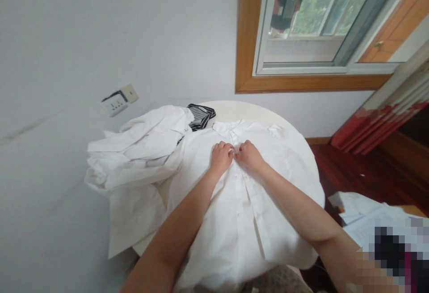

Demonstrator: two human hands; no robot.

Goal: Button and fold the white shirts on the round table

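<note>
A white button-up shirt [221,221] lies spread on a round pale table [313,167], its collar toward the wall and its lower end hanging over the near edge. My left hand [221,156] pinches the front opening below the collar. Close beside it, my right hand [250,156] grips the other edge of the same opening. The two fronts meet between my fingertips there. Farther down, the opening is parted. Any button between my fingers is too small to make out.
A heap of white clothes [150,136] lies on the table's left, partly hanging over, with a black-and-white striped cloth [201,116] behind it. A wall with a socket [115,104] and a wood-framed window [248,85] stands beyond. White papers or cloth [362,210] lie at right.
</note>
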